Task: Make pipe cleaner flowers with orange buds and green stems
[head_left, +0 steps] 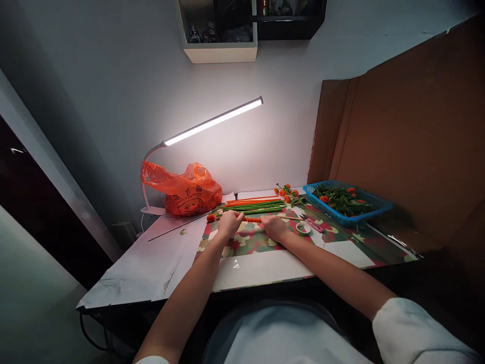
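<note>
An orange fuzzy coil [252, 220], which looks like pipe cleaner wound round a thin stick, stretches between my hands just above the table. My left hand [229, 224] is closed in a pinch at its left part. Closed on its right part is my right hand [276, 228], and a pale thin stick [291, 218] sticks out beyond it. An orange fluffy flower head [211, 218] shows just left of my left hand; whether it joins the coil is hidden. Behind my hands lie green stems [257, 206] and thin orange strips [252, 199].
Right of my right hand lie a tape roll [303, 229] and pink-handled scissors [313, 223]. Orange flowers [287, 193] lie at the back, beside a blue basket [350, 220] of leafy stems. An orange plastic bag [193, 192] and a lit lamp [214, 121] stand back left.
</note>
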`<action>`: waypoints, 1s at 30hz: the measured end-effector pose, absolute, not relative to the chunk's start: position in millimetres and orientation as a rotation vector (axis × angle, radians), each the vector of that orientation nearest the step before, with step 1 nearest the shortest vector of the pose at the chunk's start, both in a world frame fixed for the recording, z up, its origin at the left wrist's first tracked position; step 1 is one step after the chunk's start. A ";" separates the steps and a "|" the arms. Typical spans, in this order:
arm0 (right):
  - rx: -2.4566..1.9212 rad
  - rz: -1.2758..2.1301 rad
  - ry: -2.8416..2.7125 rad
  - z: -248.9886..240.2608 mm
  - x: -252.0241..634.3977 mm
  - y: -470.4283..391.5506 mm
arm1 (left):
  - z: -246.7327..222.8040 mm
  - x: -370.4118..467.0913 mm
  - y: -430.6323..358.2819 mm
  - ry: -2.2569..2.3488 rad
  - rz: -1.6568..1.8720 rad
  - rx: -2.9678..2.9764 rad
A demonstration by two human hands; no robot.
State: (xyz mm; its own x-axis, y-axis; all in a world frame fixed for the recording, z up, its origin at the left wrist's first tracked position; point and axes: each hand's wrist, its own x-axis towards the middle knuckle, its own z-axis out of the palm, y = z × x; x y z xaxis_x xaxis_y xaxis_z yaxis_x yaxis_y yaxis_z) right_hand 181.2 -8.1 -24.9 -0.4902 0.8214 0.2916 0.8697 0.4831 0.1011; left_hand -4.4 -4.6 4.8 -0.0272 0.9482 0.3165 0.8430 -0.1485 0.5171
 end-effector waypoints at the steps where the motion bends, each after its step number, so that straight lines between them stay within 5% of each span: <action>1: -1.468 -0.323 -2.508 -25.1 181.6 -7.9 | 4.3 -4.2 -4.0 1.875 0.990 2.091; 8: -1.387 -0.016 -2.221 -25.2 187.2 -4.9 | 5.6 -13.3 15.2 1.143 1.784 1.497; 30: -0.945 0.890 -1.939 -36.2 181.2 -8.5 | 4.8 -14.2 10.7 0.879 1.454 1.485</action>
